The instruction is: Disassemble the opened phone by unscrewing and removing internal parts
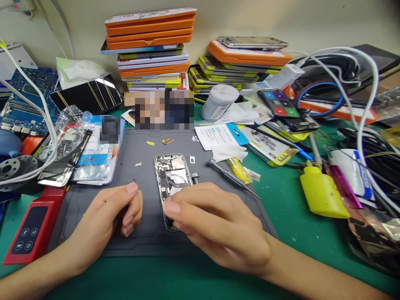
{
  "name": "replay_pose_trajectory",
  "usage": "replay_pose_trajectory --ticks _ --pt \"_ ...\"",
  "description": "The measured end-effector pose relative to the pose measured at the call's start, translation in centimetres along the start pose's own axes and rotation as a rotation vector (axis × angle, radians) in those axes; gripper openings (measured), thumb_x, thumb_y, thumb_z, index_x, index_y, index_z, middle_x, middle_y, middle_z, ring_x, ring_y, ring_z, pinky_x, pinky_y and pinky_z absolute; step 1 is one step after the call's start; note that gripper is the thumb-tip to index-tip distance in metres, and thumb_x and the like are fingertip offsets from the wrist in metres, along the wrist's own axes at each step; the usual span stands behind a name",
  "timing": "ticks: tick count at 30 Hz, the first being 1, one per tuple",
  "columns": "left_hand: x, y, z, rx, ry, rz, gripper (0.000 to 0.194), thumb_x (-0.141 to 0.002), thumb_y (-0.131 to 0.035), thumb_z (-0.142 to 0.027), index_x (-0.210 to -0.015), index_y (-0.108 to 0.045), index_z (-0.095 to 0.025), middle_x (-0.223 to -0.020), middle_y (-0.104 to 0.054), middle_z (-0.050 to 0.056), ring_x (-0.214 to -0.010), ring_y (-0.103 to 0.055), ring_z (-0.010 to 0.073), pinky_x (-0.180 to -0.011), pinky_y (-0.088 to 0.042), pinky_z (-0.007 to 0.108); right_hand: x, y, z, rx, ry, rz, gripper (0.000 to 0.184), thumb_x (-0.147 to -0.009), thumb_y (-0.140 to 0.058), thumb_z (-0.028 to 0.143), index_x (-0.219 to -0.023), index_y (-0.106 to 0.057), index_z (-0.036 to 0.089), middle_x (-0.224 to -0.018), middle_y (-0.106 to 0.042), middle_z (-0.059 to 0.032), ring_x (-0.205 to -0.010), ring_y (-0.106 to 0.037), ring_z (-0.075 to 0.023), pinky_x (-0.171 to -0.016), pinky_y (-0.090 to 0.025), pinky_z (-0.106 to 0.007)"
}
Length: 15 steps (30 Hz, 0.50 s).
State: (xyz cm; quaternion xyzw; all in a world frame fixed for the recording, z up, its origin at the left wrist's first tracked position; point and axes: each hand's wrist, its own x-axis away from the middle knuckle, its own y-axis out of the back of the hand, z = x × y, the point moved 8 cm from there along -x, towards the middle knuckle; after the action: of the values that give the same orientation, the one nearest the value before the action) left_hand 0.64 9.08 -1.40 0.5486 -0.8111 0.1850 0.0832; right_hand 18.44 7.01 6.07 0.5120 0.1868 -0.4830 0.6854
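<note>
An opened smartphone (pixel 171 175) lies on the dark grey mat (pixel 143 243), its inner boards and cables exposed. My right hand (pixel 218 221) is over the phone's lower right part, thumb and fingers drawn together; anything between them is hidden. Beside the phone's right edge pokes out the grey end of a tool (pixel 195 177), the rest covered by my right hand. To the left of the phone, my left hand (pixel 115 212) is closed with curled fingers, and nothing shows in it. A SIM tray (pixel 192 159) and a small metal piece (pixel 138 164) lie near the phone.
A grey screwdriver (pixel 234 177) and a yellow packet (pixel 240 170) lie at the mat's right. Further right stands a yellow bottle (pixel 323 191). A red device with buttons (pixel 34 225) is at the left. Stacked boxes (pixel 153 41) line the wall, and white cables (pixel 364 83) loop at the right.
</note>
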Motion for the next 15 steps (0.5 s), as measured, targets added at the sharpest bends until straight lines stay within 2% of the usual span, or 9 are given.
replay_pose_trajectory --ticks 15 --pt "-0.29 -0.17 -0.48 -0.045 -0.051 0.015 0.063 -0.108 -0.056 -0.061 -0.059 -0.050 -0.021 -0.056 -0.045 -0.004 -0.054 -0.039 0.0126 -0.056 -0.037 0.028 0.37 -0.63 -0.12 0.017 0.002 0.039 0.044 -0.098 -0.052 0.001 -0.138 -0.065 0.013 -0.106 -0.077 -0.0094 -0.097 -0.073 -0.0190 -0.087 -0.065 -0.031"
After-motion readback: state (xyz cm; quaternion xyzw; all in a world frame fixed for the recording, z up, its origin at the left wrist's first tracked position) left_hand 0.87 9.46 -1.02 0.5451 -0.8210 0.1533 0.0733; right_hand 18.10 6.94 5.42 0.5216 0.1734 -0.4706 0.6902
